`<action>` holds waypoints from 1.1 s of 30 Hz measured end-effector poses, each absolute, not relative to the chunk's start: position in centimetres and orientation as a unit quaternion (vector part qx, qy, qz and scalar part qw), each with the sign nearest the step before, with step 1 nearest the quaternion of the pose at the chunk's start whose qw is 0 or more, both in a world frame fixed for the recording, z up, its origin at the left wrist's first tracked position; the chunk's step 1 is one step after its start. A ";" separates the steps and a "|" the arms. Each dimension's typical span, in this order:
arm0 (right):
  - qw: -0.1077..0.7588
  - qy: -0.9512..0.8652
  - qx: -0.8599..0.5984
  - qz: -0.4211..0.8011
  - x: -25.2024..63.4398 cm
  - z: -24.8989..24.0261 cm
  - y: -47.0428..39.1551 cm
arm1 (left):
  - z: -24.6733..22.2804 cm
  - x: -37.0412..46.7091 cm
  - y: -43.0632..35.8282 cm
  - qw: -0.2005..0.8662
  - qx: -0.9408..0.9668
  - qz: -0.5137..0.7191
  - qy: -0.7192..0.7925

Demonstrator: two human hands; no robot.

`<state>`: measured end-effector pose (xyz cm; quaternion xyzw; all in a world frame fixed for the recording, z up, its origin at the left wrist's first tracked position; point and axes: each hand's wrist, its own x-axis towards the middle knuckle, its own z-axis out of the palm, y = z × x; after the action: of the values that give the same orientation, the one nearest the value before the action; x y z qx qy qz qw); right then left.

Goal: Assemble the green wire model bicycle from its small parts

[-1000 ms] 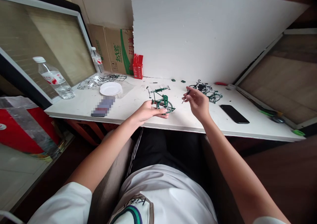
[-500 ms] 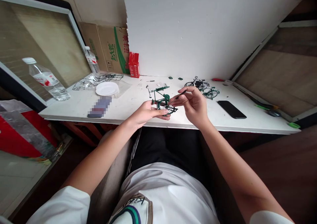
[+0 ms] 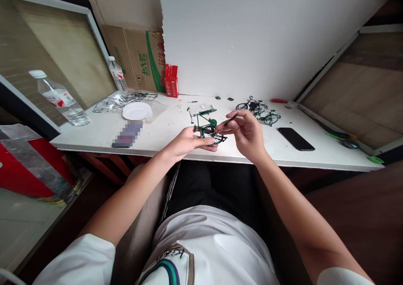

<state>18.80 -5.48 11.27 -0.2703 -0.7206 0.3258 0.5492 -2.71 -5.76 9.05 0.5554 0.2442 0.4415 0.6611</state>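
Note:
A green model bicycle [image 3: 213, 123] is held above the front of the white table, its frame turned on its side with one black-spoked wheel toward me. My left hand [image 3: 190, 144] is closed on it at the wheel, thumb on top and fingers beneath. My right hand [image 3: 247, 129] pinches a small screwdriver [image 3: 231, 120] with a dark handle. Its thin shaft slants down to the left, and the tip meets the bicycle near the wheel hub; the exact contact spot is too small to make out.
Finished-looking model bicycles [image 3: 269, 118] stand behind my right hand. A black phone [image 3: 296, 139] lies at right. Leftward are a white plate [image 3: 136, 111], black part frames [image 3: 126, 101], a blurred-out flat item [image 3: 128, 134], a water bottle [image 3: 63, 98] and a red box [image 3: 171, 81].
Both hands keep almost the same pose on the bicycle and the screwdriver. The whole view has shifted very slightly.

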 end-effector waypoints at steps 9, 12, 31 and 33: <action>0.537 -0.742 -0.260 0.307 19.0 10.8 -5.2 | 9.3 -2.6 -6.0 0.655 0.550 0.447 0.262; 0.539 -0.740 -0.258 0.307 19.0 10.7 -5.2 | 9.3 -2.5 -6.0 0.657 0.549 0.444 0.266; 0.590 -0.739 -0.274 0.177 18.9 11.4 -6.2 | 8.5 -2.4 -5.6 0.640 0.549 0.455 0.286; 0.593 -0.729 -0.293 0.175 19.0 11.3 -6.1 | 8.4 -2.4 -5.6 0.638 0.548 0.455 0.292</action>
<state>18.96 -6.14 11.34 -0.2928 -0.7292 0.1746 0.5933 -2.39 -5.62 8.41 0.5483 0.2922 0.4553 0.6377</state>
